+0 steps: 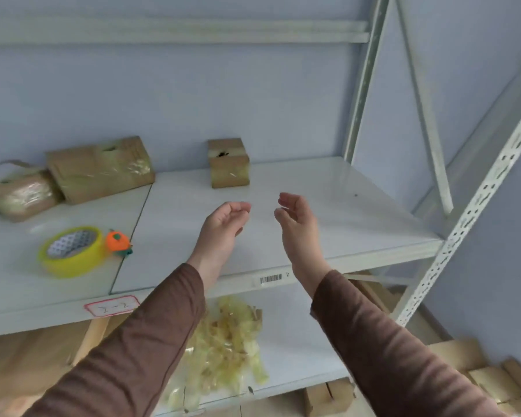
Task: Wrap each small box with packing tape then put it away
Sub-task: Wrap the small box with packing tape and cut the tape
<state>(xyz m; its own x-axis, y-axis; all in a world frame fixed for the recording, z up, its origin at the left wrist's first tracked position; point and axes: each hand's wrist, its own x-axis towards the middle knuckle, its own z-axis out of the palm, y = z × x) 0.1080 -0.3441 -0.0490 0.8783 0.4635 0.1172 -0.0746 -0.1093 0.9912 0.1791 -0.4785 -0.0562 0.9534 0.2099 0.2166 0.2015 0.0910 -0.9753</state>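
left hand [223, 227] and right hand [297, 224], fingers loosely curled and holding nothing, hover above the shelf [328, 206]; taped small box [228, 162] stands at its back, tape roll [71, 251] far left.

Glossy tape over cardboard box [228, 162]; smooth white shelf [328, 206].

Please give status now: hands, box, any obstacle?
Left hand and right hand empty, fingers loosely curled, above shelf. Taped small box sits apart behind them. Tape roll lies far left. Nothing between hands and box.
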